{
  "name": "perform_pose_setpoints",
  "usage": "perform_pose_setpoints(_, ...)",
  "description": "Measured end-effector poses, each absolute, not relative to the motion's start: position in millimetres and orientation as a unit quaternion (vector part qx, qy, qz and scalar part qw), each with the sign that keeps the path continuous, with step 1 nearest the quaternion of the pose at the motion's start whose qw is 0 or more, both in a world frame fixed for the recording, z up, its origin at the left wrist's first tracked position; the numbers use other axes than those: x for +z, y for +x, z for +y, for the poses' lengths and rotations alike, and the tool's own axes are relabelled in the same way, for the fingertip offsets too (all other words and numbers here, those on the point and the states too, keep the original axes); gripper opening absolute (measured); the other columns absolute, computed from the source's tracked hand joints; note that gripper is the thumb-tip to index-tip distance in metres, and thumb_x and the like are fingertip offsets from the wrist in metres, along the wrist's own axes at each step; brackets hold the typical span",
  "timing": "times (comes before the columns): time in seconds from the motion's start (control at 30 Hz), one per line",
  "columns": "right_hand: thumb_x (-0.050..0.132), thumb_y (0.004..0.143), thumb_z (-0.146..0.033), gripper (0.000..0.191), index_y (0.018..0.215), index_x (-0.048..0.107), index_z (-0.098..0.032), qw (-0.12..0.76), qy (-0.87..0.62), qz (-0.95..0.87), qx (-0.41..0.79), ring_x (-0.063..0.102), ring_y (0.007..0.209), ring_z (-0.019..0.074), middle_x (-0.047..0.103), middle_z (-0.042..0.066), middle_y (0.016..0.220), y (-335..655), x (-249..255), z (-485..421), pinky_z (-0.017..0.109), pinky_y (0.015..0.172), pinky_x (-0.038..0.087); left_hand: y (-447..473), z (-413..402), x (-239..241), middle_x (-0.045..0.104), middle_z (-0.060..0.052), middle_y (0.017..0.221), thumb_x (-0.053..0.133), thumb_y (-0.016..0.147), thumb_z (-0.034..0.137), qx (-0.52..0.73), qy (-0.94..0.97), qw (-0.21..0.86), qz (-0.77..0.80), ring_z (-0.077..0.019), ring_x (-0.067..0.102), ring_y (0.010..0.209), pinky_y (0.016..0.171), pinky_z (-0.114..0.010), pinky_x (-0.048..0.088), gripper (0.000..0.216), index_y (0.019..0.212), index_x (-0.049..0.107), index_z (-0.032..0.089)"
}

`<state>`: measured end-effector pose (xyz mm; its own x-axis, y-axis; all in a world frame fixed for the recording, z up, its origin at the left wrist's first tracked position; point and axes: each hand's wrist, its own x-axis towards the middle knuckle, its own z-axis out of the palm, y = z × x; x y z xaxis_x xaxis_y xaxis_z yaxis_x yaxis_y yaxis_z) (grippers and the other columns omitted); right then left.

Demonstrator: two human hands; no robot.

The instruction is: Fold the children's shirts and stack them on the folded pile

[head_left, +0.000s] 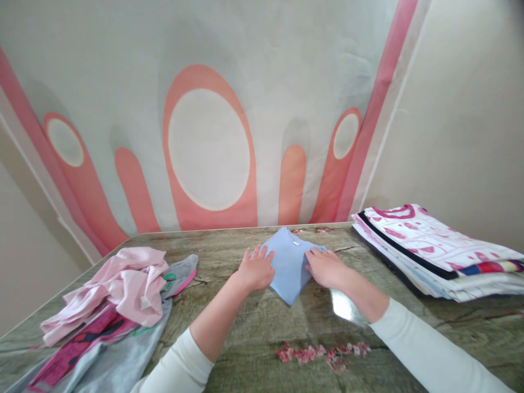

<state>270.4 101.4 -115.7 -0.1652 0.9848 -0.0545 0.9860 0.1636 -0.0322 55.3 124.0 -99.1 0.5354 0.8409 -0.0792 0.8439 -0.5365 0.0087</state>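
Note:
A light blue folded garment [290, 267] with a small white label near its top lies on the wood-patterned table [229, 338]. It is turned so that one corner points toward me. My left hand [257, 269] rests on its left edge with the fingers spread. On the opposite side, my right hand [325, 267] lies flat over the right edge, its fingers stretched out. Both palms face down, and neither hand grips the cloth visibly. Part of each side edge is covered by the hands.
At the left lies a loose heap with a crumpled pink garment [131, 278] over grey and magenta clothes [118, 355]. A stack of folded clothes [434, 245] stands at the right, a white and pink printed shirt on top. Behind the table rises a patterned backdrop [270, 109].

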Motion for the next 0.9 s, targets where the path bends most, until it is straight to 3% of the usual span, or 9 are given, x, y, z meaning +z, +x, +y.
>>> perform_pose_setpoints(0.13, 0.036, 0.086, -0.027, 0.037, 0.108, 0.062, -0.010, 0.026, 0.623, 0.781, -0.026, 0.057, 0.096, 0.0336, 0.062, 0.021, 0.103, 248, -99, 77, 0.043, 0.082, 0.038, 79, 107, -117, 0.023, -0.013, 0.145, 0.021, 0.091, 0.045, 0.019, 0.875, 0.028, 0.483, -0.0306, 0.021, 0.132, 0.103, -0.056, 0.017, 0.055, 0.137, 0.031, 0.017)
perform_pose_setpoints(0.27, 0.031, 0.089, -0.027, 0.040, 0.094, 0.068, -0.012, 0.055, 0.558, 0.827, -0.026, 0.061, 0.087, 0.0323, 0.067, 0.018, 0.093, 236, -84, 60, 0.042, 0.073, 0.042, 86, 107, -136, 0.020, -0.009, 0.147, 0.020, 0.089, 0.055, 0.053, 0.884, 0.011, 0.465, -0.0318, 0.015, 0.134, 0.102, -0.060, 0.011, 0.060, 0.139, 0.026, 0.022)
perform_pose_setpoints(0.5, 0.037, 0.085, -0.013, 0.031, 0.088, 0.068, -0.011, -0.019, 0.583, 0.809, 0.068, 0.057, 0.091, 0.0293, 0.066, 0.016, 0.090, 217, -97, 64, 0.042, 0.081, 0.039, 54, 141, -127, 0.024, -0.002, 0.146, 0.022, 0.088, 0.058, 0.043, 0.944, 0.006, 0.326, -0.0234, 0.015, 0.135, 0.107, -0.047, 0.007, 0.060, 0.140, 0.023, 0.028)
perform_pose_setpoints(0.63, 0.038, 0.088, -0.022, 0.033, 0.107, 0.061, -0.009, -0.105, 0.602, 0.786, 0.092, 0.050, 0.104, 0.0293, 0.060, 0.017, 0.108, 202, -121, 71, 0.042, 0.087, 0.037, 48, 148, -127, 0.023, -0.004, 0.147, 0.033, 0.087, 0.052, 0.036, 0.952, 0.001, 0.304, -0.0246, 0.016, 0.134, 0.108, -0.046, 0.007, 0.060, 0.140, 0.023, 0.025)
perform_pose_setpoints(0.73, 0.036, 0.089, -0.043, 0.058, 0.133, 0.038, -0.005, -0.168, 0.593, 0.785, 0.061, 0.036, 0.123, 0.0284, 0.040, 0.017, 0.136, 203, -137, 78, 0.041, 0.101, 0.027, 49, 150, -130, 0.023, -0.006, 0.146, 0.042, 0.083, 0.046, 0.022, 0.954, 0.000, 0.300, -0.0266, 0.015, 0.134, 0.107, -0.047, 0.008, 0.066, 0.141, 0.020, 0.021)
perform_pose_setpoints(0.8, 0.028, 0.088, -0.054, 0.071, 0.138, 0.028, -0.003, -0.170, 0.581, 0.795, 0.018, 0.024, 0.131, 0.0271, 0.027, 0.015, 0.144, 210, -146, 85, 0.039, 0.106, 0.019, 49, 151, -132, 0.023, -0.006, 0.147, 0.042, 0.083, 0.045, 0.023, 0.954, 0.003, 0.299, -0.0268, 0.015, 0.134, 0.107, -0.048, 0.008, 0.067, 0.141, 0.018, 0.022)
perform_pose_setpoints(0.9, 0.017, 0.087, -0.060, 0.078, 0.140, 0.023, -0.003, -0.155, 0.582, 0.798, -0.036, 0.017, 0.134, 0.0259, 0.021, 0.014, 0.146, 221, -155, 93, 0.039, 0.109, 0.014, 49, 152, -133, 0.021, -0.004, 0.147, 0.041, 0.084, 0.047, 0.031, 0.955, 0.007, 0.296, -0.0262, 0.015, 0.134, 0.107, -0.048, 0.007, 0.067, 0.142, 0.017, 0.024)
